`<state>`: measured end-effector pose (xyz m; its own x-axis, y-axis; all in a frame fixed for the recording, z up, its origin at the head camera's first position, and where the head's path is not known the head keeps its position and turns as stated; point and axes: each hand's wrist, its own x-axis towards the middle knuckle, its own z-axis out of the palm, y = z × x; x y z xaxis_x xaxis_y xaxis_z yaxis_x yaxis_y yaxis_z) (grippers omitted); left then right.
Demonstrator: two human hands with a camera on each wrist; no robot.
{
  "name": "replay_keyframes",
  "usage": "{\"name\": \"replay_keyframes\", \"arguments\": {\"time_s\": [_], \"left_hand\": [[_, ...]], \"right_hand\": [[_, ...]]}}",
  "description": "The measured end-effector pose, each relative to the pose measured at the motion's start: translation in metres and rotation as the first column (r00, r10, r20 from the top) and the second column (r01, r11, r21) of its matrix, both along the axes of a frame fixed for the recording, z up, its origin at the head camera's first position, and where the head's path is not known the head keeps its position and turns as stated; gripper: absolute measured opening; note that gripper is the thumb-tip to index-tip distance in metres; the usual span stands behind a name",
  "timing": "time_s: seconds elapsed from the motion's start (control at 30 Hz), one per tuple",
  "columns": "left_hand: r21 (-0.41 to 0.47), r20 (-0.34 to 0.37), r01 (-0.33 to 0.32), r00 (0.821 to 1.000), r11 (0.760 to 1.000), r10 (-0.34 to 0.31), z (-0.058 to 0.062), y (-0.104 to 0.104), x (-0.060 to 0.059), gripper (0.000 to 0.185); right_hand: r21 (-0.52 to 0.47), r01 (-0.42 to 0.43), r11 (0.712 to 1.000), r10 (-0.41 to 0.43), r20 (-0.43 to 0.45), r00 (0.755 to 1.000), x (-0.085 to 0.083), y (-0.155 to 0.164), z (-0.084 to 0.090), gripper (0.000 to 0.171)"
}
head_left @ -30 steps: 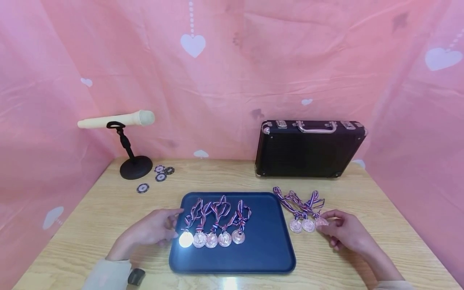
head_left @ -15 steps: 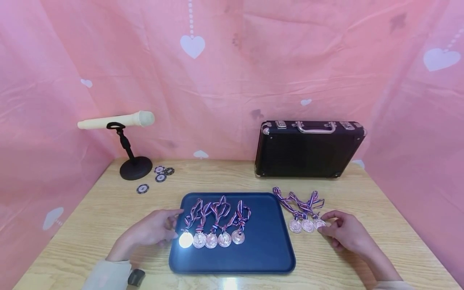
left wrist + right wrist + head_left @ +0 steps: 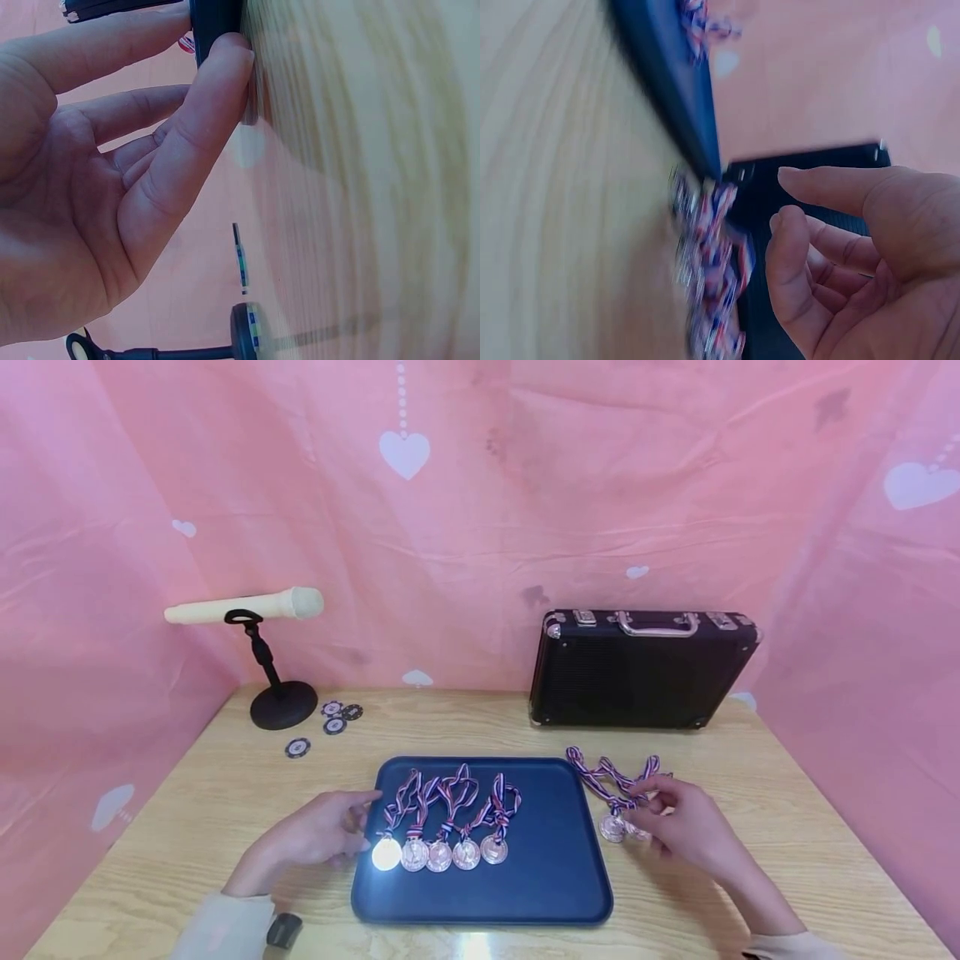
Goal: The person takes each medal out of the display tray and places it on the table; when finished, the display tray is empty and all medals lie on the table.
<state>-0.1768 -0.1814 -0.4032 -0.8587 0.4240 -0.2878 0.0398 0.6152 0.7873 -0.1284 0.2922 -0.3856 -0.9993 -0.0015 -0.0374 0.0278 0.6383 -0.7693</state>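
Right hand (image 3: 686, 827) fingers loosely curled over tangled medals (image 3: 618, 806) beside tray (image 3: 555, 877) — ribbons may snag; left hand (image 3: 318, 835) fingers relaxed.

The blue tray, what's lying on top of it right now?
On the blue tray lie five medals in a row near its left side, their striped ribbons fanned toward the far edge. The leftmost medal is washed out by glare. The left hand rests by the tray's left edge.

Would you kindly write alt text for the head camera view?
A right hand reaches over medals lying on a wooden table, while the left hand rests at the edge of a blue tray holding five more medals. Behind stand a black case and a microphone.
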Motion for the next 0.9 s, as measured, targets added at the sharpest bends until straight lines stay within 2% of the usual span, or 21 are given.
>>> {"name": "replay_keyframes", "arguments": {"time_s": [0.23,0.37,0.57,0.73,0.9], "left_hand": [[-0.001,-0.026,0.030,0.999,1.000,-0.030,0.000,-0.001,0.001,0.077],[-0.012,-0.027,0.020,0.999,1.000,-0.020,0.000,-0.001,0.001,0.076],[-0.013,-0.018,0.007,1.000,1.000,-0.008,0.000,-0.001,0.001,0.075],[-0.007,-0.013,-0.002,1.000,1.000,0.002,0.000,-0.001,0.000,0.075],[-0.027,-0.021,-0.008,1.000,1.000,0.007,0.000,0.000,-0.001,0.074]], "right_hand": [[-0.048,-0.029,0.998,0.029,-0.002,1.000,-0.006,-0.051,0.007,0.035],[-0.027,-0.062,0.998,0.063,0.042,0.997,-0.006,-0.081,-0.001,0.030],[0.015,-0.180,0.983,0.178,0.085,0.980,-0.005,-0.118,-0.015,0.022],[0.070,-0.227,0.971,0.223,0.055,0.973,-0.007,-0.135,-0.021,0.021],[0.080,-0.229,0.970,0.225,0.057,0.973,-0.010,-0.132,-0.025,0.020]]}}
